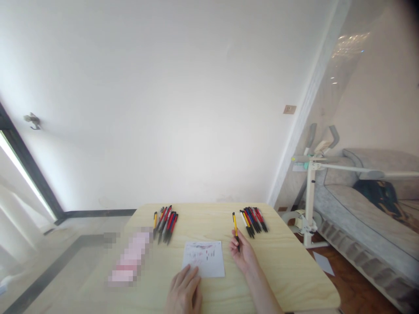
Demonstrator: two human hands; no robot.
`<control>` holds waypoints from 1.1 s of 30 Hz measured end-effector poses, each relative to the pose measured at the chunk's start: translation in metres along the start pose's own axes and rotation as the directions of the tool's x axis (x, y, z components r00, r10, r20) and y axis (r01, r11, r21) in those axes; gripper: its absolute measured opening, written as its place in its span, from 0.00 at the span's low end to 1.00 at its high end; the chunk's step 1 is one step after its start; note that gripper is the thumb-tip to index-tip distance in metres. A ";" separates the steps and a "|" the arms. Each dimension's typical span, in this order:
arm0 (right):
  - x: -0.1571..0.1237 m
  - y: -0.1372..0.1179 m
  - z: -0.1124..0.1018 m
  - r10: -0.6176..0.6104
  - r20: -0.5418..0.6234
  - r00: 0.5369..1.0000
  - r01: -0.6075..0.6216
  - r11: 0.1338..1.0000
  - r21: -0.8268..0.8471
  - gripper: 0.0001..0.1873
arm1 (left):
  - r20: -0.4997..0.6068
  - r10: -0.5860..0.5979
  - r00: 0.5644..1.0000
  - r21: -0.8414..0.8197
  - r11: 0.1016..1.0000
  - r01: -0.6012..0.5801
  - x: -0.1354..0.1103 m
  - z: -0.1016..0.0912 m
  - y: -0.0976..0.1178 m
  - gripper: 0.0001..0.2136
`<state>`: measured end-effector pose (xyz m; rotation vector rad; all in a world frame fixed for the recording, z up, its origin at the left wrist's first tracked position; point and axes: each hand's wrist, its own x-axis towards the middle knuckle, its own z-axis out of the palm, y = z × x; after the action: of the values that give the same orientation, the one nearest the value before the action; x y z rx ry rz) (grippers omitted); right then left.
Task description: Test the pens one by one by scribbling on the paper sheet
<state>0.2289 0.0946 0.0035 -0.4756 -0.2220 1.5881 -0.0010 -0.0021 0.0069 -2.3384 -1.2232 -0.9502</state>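
Note:
My right hand (243, 254) grips a yellow pen with black ends (235, 223), upright between thumb and fingers, above the table to the right of the paper. My left hand (185, 290) lies with its fingers stretched out over the lower left edge of a white sheet of paper (214, 268). Small dark and reddish marks cover the upper half of that sheet. A row of several pens (256, 220) in red, blue, yellow, white and black lies just beyond my right hand. Another bunch of several pens (166, 223) rests at the table's far left.
The light wooden table (275, 274) stands before a white wall (183, 109). A pixelated pink patch (132, 257) covers the left side. On the right are a white exercise machine (310, 200) and a grey sofa (366, 209). A paper sheet (324, 263) lies on the floor.

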 end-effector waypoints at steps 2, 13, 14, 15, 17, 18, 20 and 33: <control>-0.001 -0.001 0.000 0.008 0.014 1.000 -0.008 1.000 0.001 0.07 | 0.013 -0.009 1.000 -0.002 1.000 0.009 0.000 -0.001 0.001 0.09; -0.006 -0.005 0.005 -0.004 0.079 0.997 0.006 1.000 -0.020 0.13 | 0.035 -0.002 0.999 0.018 1.000 0.001 0.002 -0.004 0.002 0.09; -0.006 -0.005 0.005 -0.011 0.083 0.997 0.014 0.999 -0.037 0.13 | 0.036 -0.007 0.999 0.016 1.000 0.007 0.002 -0.004 0.002 0.09; -0.006 -0.005 0.006 -0.016 0.082 0.997 0.021 0.998 -0.059 0.13 | 0.032 -0.012 0.999 0.011 1.000 0.011 0.001 -0.004 0.002 0.09; -0.006 -0.004 0.007 -0.022 0.068 0.997 0.029 0.994 -0.105 0.12 | 0.016 -0.015 1.000 -0.003 1.000 0.015 0.001 -0.003 0.001 0.09; -0.006 -0.004 0.007 -0.024 0.061 0.998 0.032 0.992 -0.124 0.11 | 0.009 -0.018 1.000 -0.011 1.000 0.018 0.001 -0.003 0.002 0.09; -0.005 -0.004 0.007 -0.023 0.048 0.999 0.030 0.989 -0.143 0.10 | 0.004 -0.023 1.000 -0.020 1.000 0.023 0.000 -0.002 0.002 0.09; -0.006 -0.003 0.009 0.007 -0.001 1.000 -0.007 0.995 -0.103 0.07 | -0.023 0.016 1.000 0.034 0.999 -0.015 -0.001 0.001 -0.002 0.07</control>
<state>0.2280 0.0899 0.0138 -0.5568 -0.3030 1.5891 -0.0023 -0.0004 0.0053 -2.3010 -1.2009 -0.9417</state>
